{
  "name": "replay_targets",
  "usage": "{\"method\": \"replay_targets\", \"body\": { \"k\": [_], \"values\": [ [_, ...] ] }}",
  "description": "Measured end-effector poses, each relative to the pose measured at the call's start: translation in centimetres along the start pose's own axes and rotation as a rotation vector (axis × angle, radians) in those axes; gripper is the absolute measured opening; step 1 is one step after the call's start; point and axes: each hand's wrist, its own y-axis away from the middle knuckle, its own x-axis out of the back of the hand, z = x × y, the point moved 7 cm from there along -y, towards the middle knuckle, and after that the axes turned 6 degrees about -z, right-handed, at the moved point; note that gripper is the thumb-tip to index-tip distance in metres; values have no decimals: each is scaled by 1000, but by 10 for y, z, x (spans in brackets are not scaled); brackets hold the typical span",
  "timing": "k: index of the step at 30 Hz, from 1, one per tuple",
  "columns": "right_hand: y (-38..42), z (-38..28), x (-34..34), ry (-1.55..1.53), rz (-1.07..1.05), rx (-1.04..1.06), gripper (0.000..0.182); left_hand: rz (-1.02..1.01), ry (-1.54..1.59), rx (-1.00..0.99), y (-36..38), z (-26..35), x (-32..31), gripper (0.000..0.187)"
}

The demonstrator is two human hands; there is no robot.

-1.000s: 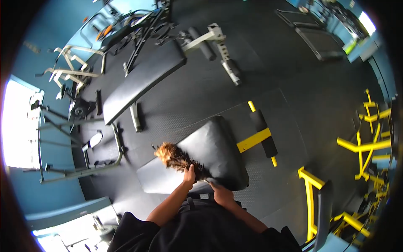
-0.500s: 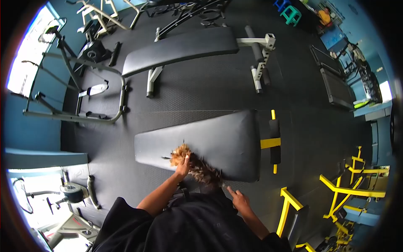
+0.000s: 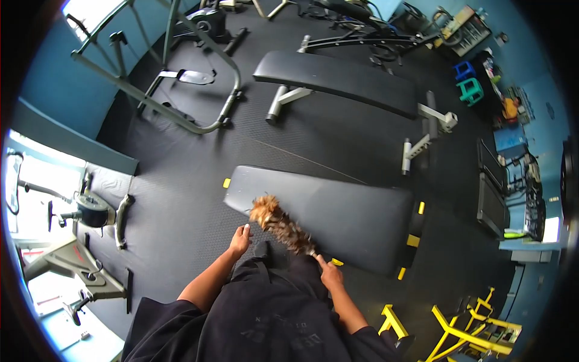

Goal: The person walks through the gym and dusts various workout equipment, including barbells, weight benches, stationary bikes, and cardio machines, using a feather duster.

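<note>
A feather duster point(image 3: 287, 231) with tan feathers at its tip and dark brown ones along its length lies over the near edge of a black padded bench point(image 3: 338, 205). My right hand point(image 3: 329, 274) is closed around the duster's handle end, close to my body. Just left of the tan tip is my left hand point(image 3: 240, 240), apart from the feathers. Its fingers point up toward the bench, loosely stretched, and I see nothing held in them.
Beyond the padded bench stands a second, longer bench point(image 3: 344, 78) on white legs. An elliptical machine point(image 3: 181, 114) is at the upper left, and exercise bikes point(image 3: 93, 211) are at the left. A yellow frame point(image 3: 458, 332) stands at lower right, near a treadmill point(image 3: 491, 199).
My view has turned, so the bench now slants the other way. My left hand has come off the duster's feathers. My right hand still grips the handle.
</note>
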Motion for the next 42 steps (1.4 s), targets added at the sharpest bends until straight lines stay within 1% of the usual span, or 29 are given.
{"method": "replay_targets", "body": {
  "k": [2,3,4,6,8,9,10,12,14,16,17,18,19,20,22,23,24,26,27,29,30,32,34,35,36,38,40,42],
  "values": [
    [-8,-13,41,-42,253,13,61,39,33,72,9,-6,21,60],
    [-20,-9,52,-129,364,-21,55,54,43,80,13,-3,29,60],
    [-33,-6,63,-211,459,-23,50,49,40,115,17,-2,35,60],
    [-58,-9,66,-300,617,-32,49,57,45,168,18,-2,45,60],
    [-94,-23,32,-277,428,67,50,73,83,102,14,-1,48,58],
    [-94,-47,26,-291,377,174,52,83,102,93,12,-1,49,57],
    [-96,-70,16,-236,211,240,54,94,102,100,8,-1,52,57],
    [-96,-106,14,48,-30,177,57,81,100,113,4,1,59,54],
    [-109,-134,38,63,-32,185,56,84,91,155,13,24,73,53],
    [-134,-148,45,71,-41,177,55,104,112,190,18,44,94,52],
    [-154,-148,52,-52,57,111,54,110,101,195,10,44,109,52],
    [-171,-145,57,-173,149,42,52,149,57,148,0,37,132,51],
    [-187,-151,58,-198,147,28,50,187,13,108,1,38,152,51],
    [-197,-157,56,-206,128,28,50,240,15,105,1,37,172,51],
    [-214,-189,49,-56,-65,158,50,354,95,170,9,47,202,48],
    [-217,-206,51,30,-143,249,51,353,86,170,9,56,212,48],
    [-219,-223,65,25,-143,246,51,361,132,173,11,60,220,47],
    [-225,-263,79,282,-194,289,51,371,181,175,11,59,235,46],
    [-232,-273,79,280,-192,292,51,371,176,167,8,57,244,45],
    [-254,-282,90,121,-136,103,40,363,157,144,2,51,266,44],
    [-260,-296,94,121,-120,112,40,373,151,131,-1,51,277,42],
    [-264,-306,96,18,-170,-132,40,375,152,86,-14,49,305,38],
    [-263,-330,96,65,-216,-76,39,350,184,79,-35,42,340,34],
    [-265,-346,99,114,-263,-44,37,351,134,29,-53,34,363,32],
    [-258,-357,93,176,-330,-17,36,328,119,67,-63,36,385,31],
    [-253,-389,90,381,-424,46,36,340,9,58,-80,55,434,31],
    [-248,-421,92,407,-428,58,35,451,23,32,-92,84,483,32],
    [-245,-449,100,185,-277,13,33,488,44,-14,-108,112,524,32]
  ]
}}
